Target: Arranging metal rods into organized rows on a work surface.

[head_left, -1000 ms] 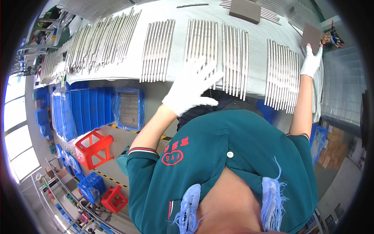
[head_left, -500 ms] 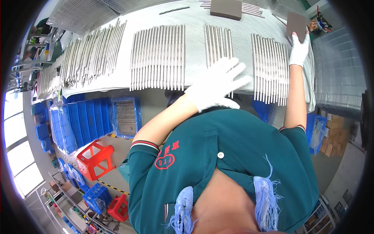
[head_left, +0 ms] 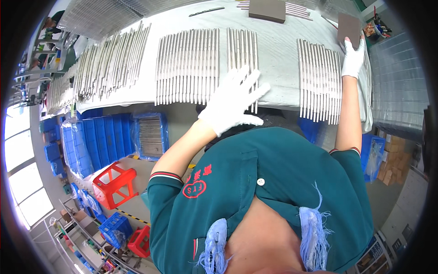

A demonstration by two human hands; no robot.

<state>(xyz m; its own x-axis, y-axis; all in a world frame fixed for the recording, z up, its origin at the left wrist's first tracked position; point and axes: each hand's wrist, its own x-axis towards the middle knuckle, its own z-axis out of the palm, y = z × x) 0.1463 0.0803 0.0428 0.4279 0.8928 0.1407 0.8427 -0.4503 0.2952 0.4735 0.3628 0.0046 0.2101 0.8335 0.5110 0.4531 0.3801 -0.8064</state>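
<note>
My left hand (head_left: 235, 102), in a white glove, lies with spread fingers over the lower part of a small group of metal rods (head_left: 242, 48). It hides part of them. To its left is a wider row of rods (head_left: 187, 66), lined up side by side. My right hand (head_left: 353, 59), gloved too, grips a flat brown block (head_left: 348, 29) by its near end, at the table's right side. Next to it lies another row of rods (head_left: 319, 80), their near ends reaching past the table edge.
A looser spread of rods (head_left: 112, 61) covers the table's left part. At the far side are a second brown block (head_left: 267, 11) on thin rods and a dark drill bit (head_left: 206, 12). Blue crates (head_left: 102, 141) and a red stool (head_left: 114, 185) stand below left.
My left hand and the small group of rods under it have moved left, closer to the wider row. My right hand keeps its hold on the brown block.
</note>
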